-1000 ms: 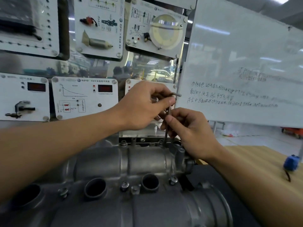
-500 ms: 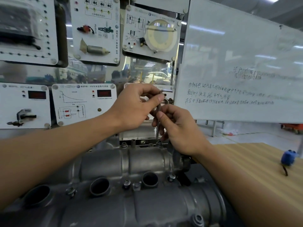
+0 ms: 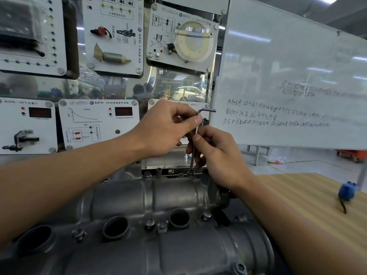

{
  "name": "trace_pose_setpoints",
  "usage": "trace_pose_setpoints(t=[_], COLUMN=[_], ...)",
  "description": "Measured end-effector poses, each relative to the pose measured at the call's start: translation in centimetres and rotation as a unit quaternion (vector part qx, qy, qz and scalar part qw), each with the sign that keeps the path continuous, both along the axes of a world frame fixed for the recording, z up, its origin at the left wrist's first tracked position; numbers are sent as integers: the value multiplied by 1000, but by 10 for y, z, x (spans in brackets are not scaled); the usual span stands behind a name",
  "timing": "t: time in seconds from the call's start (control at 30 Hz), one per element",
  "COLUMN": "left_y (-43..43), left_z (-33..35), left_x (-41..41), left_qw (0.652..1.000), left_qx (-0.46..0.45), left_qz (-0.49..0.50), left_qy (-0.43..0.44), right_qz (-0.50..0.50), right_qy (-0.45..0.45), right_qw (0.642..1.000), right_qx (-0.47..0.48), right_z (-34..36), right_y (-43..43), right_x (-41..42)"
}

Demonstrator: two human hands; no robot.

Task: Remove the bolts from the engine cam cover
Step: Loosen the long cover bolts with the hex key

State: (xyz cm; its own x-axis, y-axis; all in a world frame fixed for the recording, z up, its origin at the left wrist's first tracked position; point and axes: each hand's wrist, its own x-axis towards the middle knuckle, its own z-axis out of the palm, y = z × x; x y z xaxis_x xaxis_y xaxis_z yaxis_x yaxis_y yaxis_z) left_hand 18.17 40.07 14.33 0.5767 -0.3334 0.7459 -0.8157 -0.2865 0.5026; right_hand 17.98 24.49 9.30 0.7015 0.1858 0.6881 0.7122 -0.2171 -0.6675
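A grey cast engine cam cover [image 3: 170,197] fills the lower middle of the head view. An L-shaped hex key [image 3: 196,128] stands upright with its tip in a bolt [image 3: 191,172] on the cover's far edge. My left hand [image 3: 168,128] pinches the key near its bend, the short arm pointing right. My right hand [image 3: 216,155] holds the long shaft lower down between thumb and fingers. More bolts sit on the cover: one at the far edge [image 3: 146,175], two nearer [image 3: 150,222] [image 3: 206,215] and one at the left [image 3: 79,234].
White training panels with sensors [image 3: 97,124] hang right behind the engine. A whiteboard [image 3: 288,76] stands at the right. A wooden table [image 3: 309,211] to the right carries a small blue object [image 3: 346,190]. Round plug holes [image 3: 116,228] open in the cover.
The key's short arm has turned and points right again, after being hidden behind my hands half a second ago. Both hands stay on the key at the same bolt.
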Motion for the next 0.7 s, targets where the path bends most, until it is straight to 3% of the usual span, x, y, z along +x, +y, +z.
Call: trace_pose_setpoints(t=[0.27,0.43,0.7], left_y=[0,-3,-9], left_z=[-1,0,-2], left_x=[-1,-3,-5], left_qw=[999,1000,1000], left_qx=[31,20,-4], left_qz=[-10,1,18], left_qy=[0,-7,6], right_qz=[35,9,13], right_qy=[13,-31,-25], right_qw=[999,999,998], right_qx=[21,6,54], right_z=[-1,-3,-2], right_y=[-7,-9,-9], right_x=[-4,-3,-1])
